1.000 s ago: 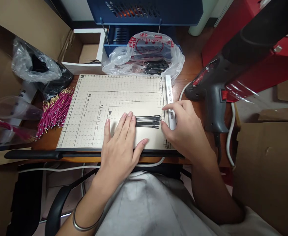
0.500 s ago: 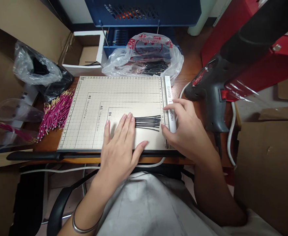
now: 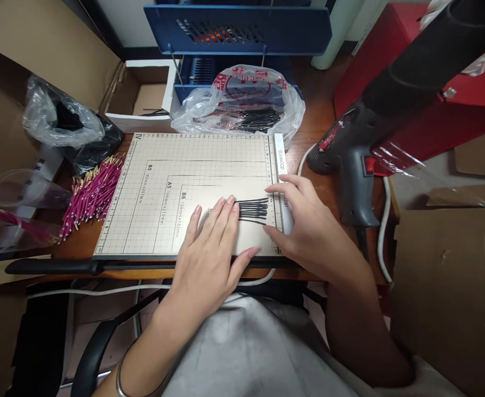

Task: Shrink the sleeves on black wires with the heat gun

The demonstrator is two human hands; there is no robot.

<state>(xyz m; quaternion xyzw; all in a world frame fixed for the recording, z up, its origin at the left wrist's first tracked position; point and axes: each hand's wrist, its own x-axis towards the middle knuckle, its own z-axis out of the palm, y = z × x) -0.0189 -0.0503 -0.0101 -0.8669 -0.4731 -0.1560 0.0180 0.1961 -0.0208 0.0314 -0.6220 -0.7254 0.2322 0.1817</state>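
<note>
A row of thin black wires [image 3: 254,209] lies side by side on the gridded bed of a paper cutter [image 3: 201,151]. My left hand [image 3: 211,248] rests flat over their left part, fingers stretched out and thumb apart, hiding that end. At the wires' right ends is my right hand [image 3: 308,220], open, with thumb and index finger spread on either side of the row. Its palm covers part of the cutter's white edge strip [image 3: 280,151]. Along the near side of the bed runs the cutter's black handle [image 3: 54,267].
Magenta wires with gold tips [image 3: 91,196] are piled left of the cutter. Behind it stand a plastic bag [image 3: 242,99] of black wires, a white box [image 3: 143,118] and a blue rack [image 3: 238,33]. A heat gun [image 3: 356,149] stands at the right.
My left hand has slid right along the wires, covering more of them. My right hand has shifted slightly left, its fingertips nearer the row. The whole view has moved a little.
</note>
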